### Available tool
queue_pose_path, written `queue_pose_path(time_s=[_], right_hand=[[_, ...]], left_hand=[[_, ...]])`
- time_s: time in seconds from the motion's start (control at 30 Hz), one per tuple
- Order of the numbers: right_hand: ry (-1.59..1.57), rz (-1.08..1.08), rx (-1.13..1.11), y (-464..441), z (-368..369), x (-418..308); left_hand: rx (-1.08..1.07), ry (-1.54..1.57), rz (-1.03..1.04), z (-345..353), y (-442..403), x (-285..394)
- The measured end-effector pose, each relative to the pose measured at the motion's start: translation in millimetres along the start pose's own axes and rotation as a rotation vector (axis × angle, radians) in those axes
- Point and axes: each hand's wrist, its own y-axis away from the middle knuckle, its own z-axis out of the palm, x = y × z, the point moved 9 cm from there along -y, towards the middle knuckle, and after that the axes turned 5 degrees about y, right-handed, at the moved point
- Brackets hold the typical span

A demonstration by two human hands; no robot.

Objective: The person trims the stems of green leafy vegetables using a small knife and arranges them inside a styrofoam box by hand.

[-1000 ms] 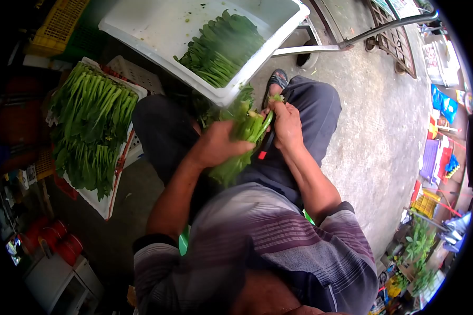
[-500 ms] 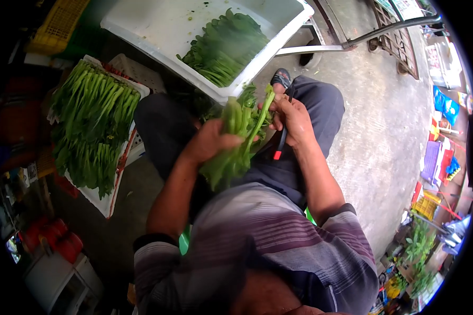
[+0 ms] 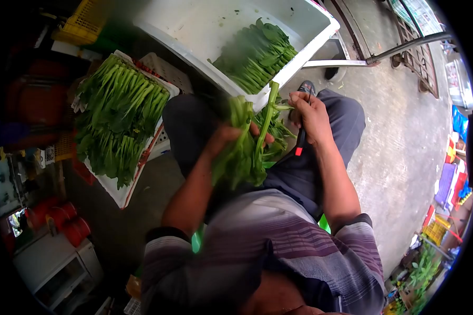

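Note:
Over my lap, my left hand (image 3: 227, 137) is wrapped round a bunch of leafy greens (image 3: 235, 157), partly smeared by motion. One thick stalk (image 3: 268, 118) stands apart on the bunch's right side. My right hand (image 3: 312, 118) is closed on a dark knife (image 3: 301, 139) with a red end, and its fingertips pinch a thin side stem of that stalk. Just beyond my hands, a white foam box (image 3: 236, 90) holds a row of greens (image 3: 260, 55). More greens (image 3: 115, 115) are heaped on a white tray (image 3: 126, 193) at the left.
A metal cart frame (image 3: 410, 45) is at the upper right. Yellow crates (image 3: 81, 23) lie at the upper left. Red containers (image 3: 74, 230) and a white cabinet (image 3: 47, 260) are at the lower left. My knees flank the greens.
The view has shifted, so the surroundings appear further right. The thick stalk now stands more upright and apart from the bunch, and my right hand has moved from its top to its side stem.

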Motion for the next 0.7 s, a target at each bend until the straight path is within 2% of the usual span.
queue_pose_path(time_s=[0.2,0.3,0.33,0.43,0.47,0.57,0.6,0.7], right_hand=[[0.271,0.036,0.054,-55,9,-14],[0.59,0.022,0.04,-61,14,-15],[0.71,-0.143,0.125,-62,15,-21],[0.68,-0.052,0.064,-61,22,-6],[0.72,-0.096,-0.002,-60,24,1],[0.631,-0.017,0.029,-41,6,-2],[0.409,-0.111,0.097,-33,-2,-14],[0.245,-0.115,0.143,1,-9,-50]], left_hand=[[-0.003,0.107,0.015,2,4,-1],[-0.005,0.196,0.025,0,5,-1],[0.014,0.184,0.034,-1,6,-1],[0.018,0.144,0.044,-1,2,0],[-0.009,0.133,0.039,0,1,0],[0.003,0.065,0.066,-1,1,3],[0.027,0.041,0.084,-3,3,3],[0.077,0.017,0.086,-2,5,6]])
